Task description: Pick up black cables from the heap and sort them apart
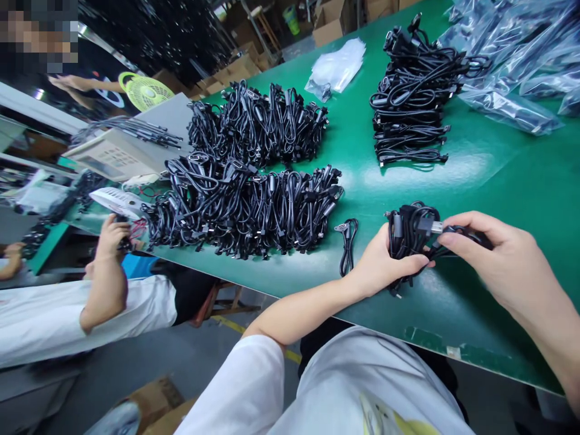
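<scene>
A bunch of coiled black cables (410, 232) is gripped in my left hand (385, 263), above the green table (489, 175) near its front edge. My right hand (512, 257) pinches one black cable (469, 234) at the right of that bunch. A plug with a pale metal tip (435, 227) shows beside my right fingertips. Whether the pinched cable is apart from the bunch cannot be made out. To the left of my left hand, a single folded cable (348, 244) lies on the table.
Two large heaps of bundled cables (258, 124) (254, 208) lie to the left. Further back is a stack of folded cables (408, 112), near clear plastic bags (512, 109) with contents. Flat clear bags (338, 66) lie at the far edge. A co-worker's hand (111, 238) is at the left.
</scene>
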A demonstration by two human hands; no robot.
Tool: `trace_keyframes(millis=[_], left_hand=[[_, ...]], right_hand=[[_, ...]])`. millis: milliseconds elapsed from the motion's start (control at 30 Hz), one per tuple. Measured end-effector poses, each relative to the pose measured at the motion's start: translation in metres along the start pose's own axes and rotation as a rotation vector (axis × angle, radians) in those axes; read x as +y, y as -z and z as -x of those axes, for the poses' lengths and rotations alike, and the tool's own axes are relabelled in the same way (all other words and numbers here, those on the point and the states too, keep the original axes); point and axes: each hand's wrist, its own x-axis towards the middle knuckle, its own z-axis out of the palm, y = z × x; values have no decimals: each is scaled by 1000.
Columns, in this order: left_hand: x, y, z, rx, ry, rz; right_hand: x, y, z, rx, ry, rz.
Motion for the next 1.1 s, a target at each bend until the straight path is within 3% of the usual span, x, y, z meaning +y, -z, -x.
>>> trace_keyframes(millis=[67, 200, 400, 633, 833, 967, 1100], left_hand=[[1, 2, 0, -46, 43, 10], [5, 8, -2, -118, 137, 10], [9, 10, -4, -169, 131, -21], [8, 8, -3, -154, 171, 11], [3, 11, -7, -142, 190, 122], [0, 12, -8, -158, 239, 161], [-3, 10, -7, -75, 235, 73]], right_hand=[[2, 5, -1, -22, -18, 47], [0, 11, -5, -148, -64, -155], [0, 14, -7, -236, -73, -258], [3, 11, -6, -95, -52, -253], [-3, 14, -6, -161, -36, -432], [-3, 13, -4, -112, 36, -410], [2, 7, -3, -87, 51, -269]])
